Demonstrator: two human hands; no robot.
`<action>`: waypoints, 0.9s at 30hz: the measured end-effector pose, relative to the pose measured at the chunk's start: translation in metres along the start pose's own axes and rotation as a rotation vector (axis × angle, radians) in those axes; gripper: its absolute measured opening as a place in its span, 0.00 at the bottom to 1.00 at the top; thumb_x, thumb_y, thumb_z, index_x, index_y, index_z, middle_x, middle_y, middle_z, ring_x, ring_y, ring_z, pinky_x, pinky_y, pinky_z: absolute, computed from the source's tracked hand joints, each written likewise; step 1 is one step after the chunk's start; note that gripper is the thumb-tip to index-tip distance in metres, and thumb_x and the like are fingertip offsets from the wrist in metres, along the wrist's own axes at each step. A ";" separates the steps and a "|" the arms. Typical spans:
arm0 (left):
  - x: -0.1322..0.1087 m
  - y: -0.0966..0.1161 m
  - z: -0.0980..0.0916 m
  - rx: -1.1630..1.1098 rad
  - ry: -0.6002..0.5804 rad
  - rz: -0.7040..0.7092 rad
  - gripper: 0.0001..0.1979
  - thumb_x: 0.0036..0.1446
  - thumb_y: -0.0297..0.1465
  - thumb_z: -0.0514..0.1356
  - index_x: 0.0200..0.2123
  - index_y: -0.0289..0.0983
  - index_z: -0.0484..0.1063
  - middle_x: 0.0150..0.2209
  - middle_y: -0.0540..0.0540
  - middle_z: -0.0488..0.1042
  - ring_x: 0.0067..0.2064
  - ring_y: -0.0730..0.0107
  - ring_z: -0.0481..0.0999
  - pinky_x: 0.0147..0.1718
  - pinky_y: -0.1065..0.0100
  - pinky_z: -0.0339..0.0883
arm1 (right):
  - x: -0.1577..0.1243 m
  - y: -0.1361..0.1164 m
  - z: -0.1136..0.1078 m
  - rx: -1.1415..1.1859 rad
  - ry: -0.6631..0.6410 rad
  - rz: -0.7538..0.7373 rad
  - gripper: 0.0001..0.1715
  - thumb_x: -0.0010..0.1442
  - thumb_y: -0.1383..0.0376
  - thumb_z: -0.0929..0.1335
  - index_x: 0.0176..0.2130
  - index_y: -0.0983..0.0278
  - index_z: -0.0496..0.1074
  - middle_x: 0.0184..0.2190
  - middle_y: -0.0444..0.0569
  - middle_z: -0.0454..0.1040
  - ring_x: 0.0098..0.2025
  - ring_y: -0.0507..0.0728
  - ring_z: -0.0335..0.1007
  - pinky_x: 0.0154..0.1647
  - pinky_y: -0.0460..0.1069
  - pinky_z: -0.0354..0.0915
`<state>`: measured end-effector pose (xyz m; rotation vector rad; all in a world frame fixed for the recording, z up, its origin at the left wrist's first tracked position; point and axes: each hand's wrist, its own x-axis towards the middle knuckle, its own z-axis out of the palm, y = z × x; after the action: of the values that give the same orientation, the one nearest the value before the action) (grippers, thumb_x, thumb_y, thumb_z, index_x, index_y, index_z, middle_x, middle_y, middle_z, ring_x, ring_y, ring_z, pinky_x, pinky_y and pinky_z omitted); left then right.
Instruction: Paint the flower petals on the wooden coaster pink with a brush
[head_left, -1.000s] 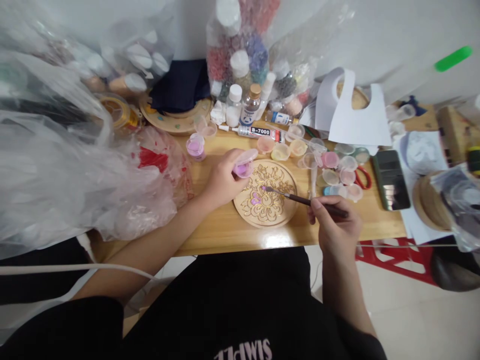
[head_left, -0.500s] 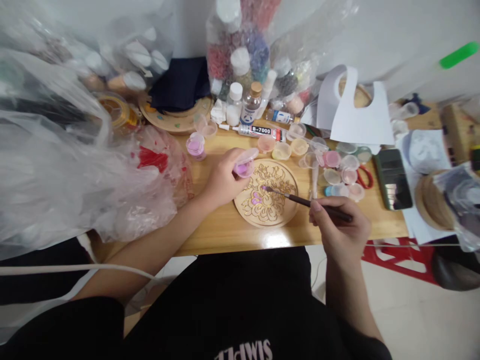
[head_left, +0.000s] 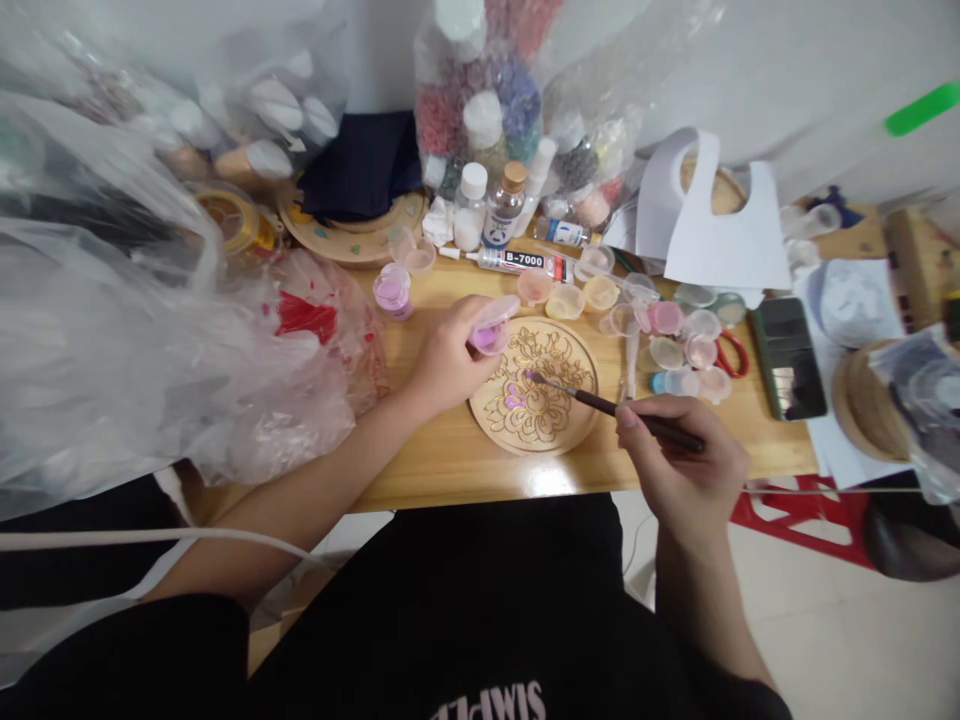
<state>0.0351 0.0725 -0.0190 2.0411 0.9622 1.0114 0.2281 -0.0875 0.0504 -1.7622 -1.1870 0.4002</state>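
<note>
The round wooden plaque [head_left: 537, 405] lies near the table's [head_left: 420, 470] front edge, a few petals [head_left: 514, 396] purple and the rest of its gold-lined pattern (most of it, by my eye) apparently uncoloured. The right hand [head_left: 686, 455] grips a brush [head_left: 596, 402] angled to the flower, the left hand [head_left: 454, 360] pinches a purple paint cup [head_left: 491, 338], and small pots [head_left: 666, 352] cluster beyond.
</note>
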 end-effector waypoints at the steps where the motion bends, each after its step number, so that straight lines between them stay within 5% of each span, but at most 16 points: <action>1: 0.000 0.000 0.000 -0.002 0.002 -0.001 0.16 0.51 0.19 0.63 0.45 0.35 0.72 0.44 0.45 0.80 0.45 0.65 0.81 0.44 0.66 0.76 | 0.001 -0.001 0.000 -0.008 -0.004 -0.009 0.05 0.59 0.62 0.76 0.33 0.61 0.79 0.27 0.44 0.80 0.25 0.51 0.77 0.28 0.45 0.77; 12: 0.001 0.004 -0.001 -0.024 -0.012 -0.022 0.16 0.51 0.18 0.63 0.44 0.35 0.72 0.45 0.45 0.80 0.45 0.66 0.80 0.45 0.66 0.76 | 0.003 -0.006 0.001 -0.017 -0.025 -0.080 0.02 0.59 0.68 0.75 0.35 0.61 0.79 0.27 0.43 0.80 0.26 0.50 0.79 0.30 0.43 0.78; 27: 0.000 0.003 -0.001 -0.037 -0.015 -0.018 0.16 0.51 0.18 0.63 0.45 0.35 0.72 0.45 0.46 0.80 0.45 0.66 0.80 0.46 0.66 0.76 | 0.000 -0.003 -0.001 0.024 0.018 0.018 0.04 0.59 0.64 0.77 0.34 0.61 0.79 0.27 0.42 0.80 0.25 0.50 0.78 0.29 0.43 0.77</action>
<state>0.0355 0.0715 -0.0162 2.0035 0.9454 0.9958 0.2276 -0.0883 0.0532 -1.7535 -1.1499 0.4075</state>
